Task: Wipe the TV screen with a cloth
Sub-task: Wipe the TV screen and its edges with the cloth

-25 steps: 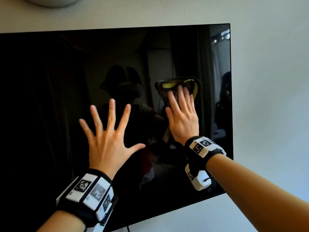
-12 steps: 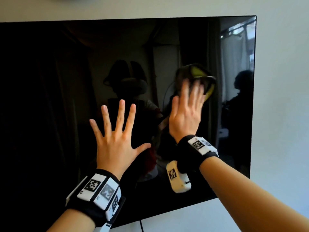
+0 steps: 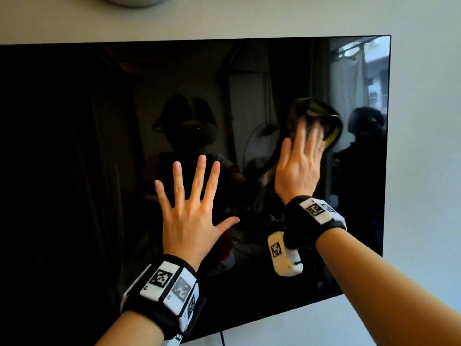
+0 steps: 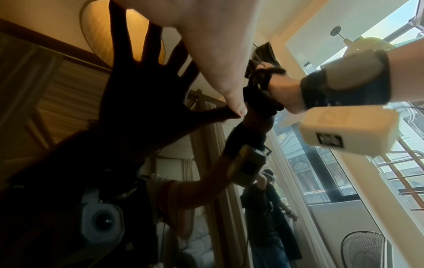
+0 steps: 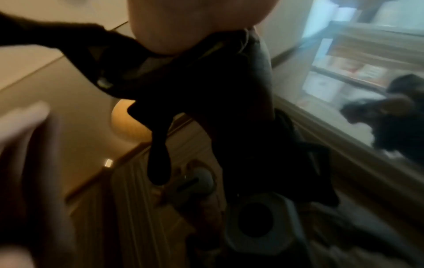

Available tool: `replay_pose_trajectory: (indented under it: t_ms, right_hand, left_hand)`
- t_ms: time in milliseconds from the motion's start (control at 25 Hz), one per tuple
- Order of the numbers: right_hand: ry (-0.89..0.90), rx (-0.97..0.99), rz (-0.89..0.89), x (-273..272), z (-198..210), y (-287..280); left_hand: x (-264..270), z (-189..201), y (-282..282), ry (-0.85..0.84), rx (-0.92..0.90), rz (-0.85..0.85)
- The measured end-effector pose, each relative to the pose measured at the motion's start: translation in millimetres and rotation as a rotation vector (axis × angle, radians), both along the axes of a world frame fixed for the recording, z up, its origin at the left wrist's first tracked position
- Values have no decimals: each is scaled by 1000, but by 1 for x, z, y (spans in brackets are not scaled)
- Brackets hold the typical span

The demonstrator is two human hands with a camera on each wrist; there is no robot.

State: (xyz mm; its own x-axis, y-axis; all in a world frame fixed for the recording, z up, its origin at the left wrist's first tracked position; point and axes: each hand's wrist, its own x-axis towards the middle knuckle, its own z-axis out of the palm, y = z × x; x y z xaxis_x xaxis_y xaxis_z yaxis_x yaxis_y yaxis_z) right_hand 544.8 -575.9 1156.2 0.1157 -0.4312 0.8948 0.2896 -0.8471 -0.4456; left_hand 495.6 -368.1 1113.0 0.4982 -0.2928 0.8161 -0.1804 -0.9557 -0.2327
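A wall-mounted TV with a dark, glossy screen (image 3: 74, 151) fills the head view. My left hand (image 3: 189, 211) lies flat on the screen near its middle, fingers spread wide, holding nothing. My right hand (image 3: 299, 168) is further right and higher, with straight fingers pressing a dark cloth with a yellow edge (image 3: 324, 118) against the glass. The cloth bunches out above the blurred fingertips. In the left wrist view my left thumb (image 4: 229, 85) touches the glass, and beyond it my right hand (image 4: 284, 92) presses the cloth (image 4: 263, 54). The right wrist view is blurred.
The TV's right edge (image 3: 388, 146) runs close to the cloth, with bare white wall (image 3: 424, 171) beyond it. A thin cable (image 3: 222, 339) hangs below the bottom edge. A pale round object (image 3: 134, 0) sits on the wall above. The screen reflects the room and me.
My right hand has slid the cloth to the right across the screen, toward the right edge. My left hand has stayed spread flat on the glass.
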Motion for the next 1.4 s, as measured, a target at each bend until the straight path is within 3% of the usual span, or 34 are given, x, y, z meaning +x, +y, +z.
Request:
replay_pose_trajectory:
  t_ms: [80,200,240,360,520,680,800,840,960,1000,1120,1160,1280,1320,1400]
  right_hand:
    - [33,38,-1,-4,1,15]
    - [19,-312,-18,-5,-18,34]
    - [10,-265,-12,-4,-13,29]
    - [30,124,28,-3,8,42]
    - [3,-218,9,-6,-4,83]
    - [6,143,31,-5,17,94]
    - [-8,-192,-18,-6,-4,122]
    - [-22,-222,-22,-5,-2,114]
    - [17,130,16,-4,16,97]
    - [28,126,16,-7,13,105]
    - [14,-314,-1,-9,-9,125]
    - [-3,-317,3,-7,-7,116]
    - [15,114,37,-5,9,109]
    - [24,78,35,-7,6,119]
    - [12,-238,4,-9,-13,137]
  left_hand:
    - [-1,1,5,-4,11,-31]
    - [-5,1,21,-25,-26,-111]
    - [-7,2,29,-35,-33,-109]
    - [-10,8,66,-39,-21,2]
    - [-9,10,103,-3,2,62]
    - [-6,6,107,-18,6,54]
    - [-5,5,107,-32,-5,35]
    - [-5,5,108,-35,-4,32]
    - [-4,5,107,-37,-1,43]
    - [-4,5,107,-35,-1,45]
    - [-4,5,107,-33,-12,37]
    - [-4,5,107,-29,-13,36]
    - [-3,4,107,-25,-16,40]
    - [-3,4,107,-25,-18,36]
    - [-3,4,108,-25,-19,35]
